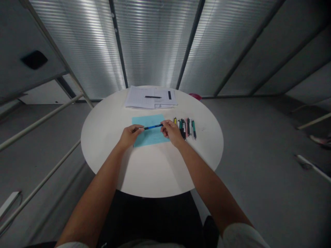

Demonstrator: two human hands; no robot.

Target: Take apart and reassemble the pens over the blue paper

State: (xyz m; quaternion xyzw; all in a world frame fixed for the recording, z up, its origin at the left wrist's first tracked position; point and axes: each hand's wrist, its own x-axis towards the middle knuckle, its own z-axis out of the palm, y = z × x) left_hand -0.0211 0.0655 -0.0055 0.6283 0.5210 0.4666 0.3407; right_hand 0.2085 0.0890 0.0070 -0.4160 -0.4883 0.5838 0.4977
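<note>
A blue pen with dark ends [153,127] is held level between my two hands, above a light blue sheet [150,138] on the round white table [155,172]. My left hand [129,135] pinches the pen's left end. The fingers of my right hand [171,132] are closed on its right end. Just right of my right hand lies a row of several pens [188,127], among them yellow, green, black, pink and white ones; my hand hides part of the row.
At the table's far side lie white papers [138,97] with a dark pen [153,97] on top. Something red [195,96] shows behind the table's far right edge. Pale metal rails [41,120] stand to the left, and a translucent ribbed wall [152,44] rises behind.
</note>
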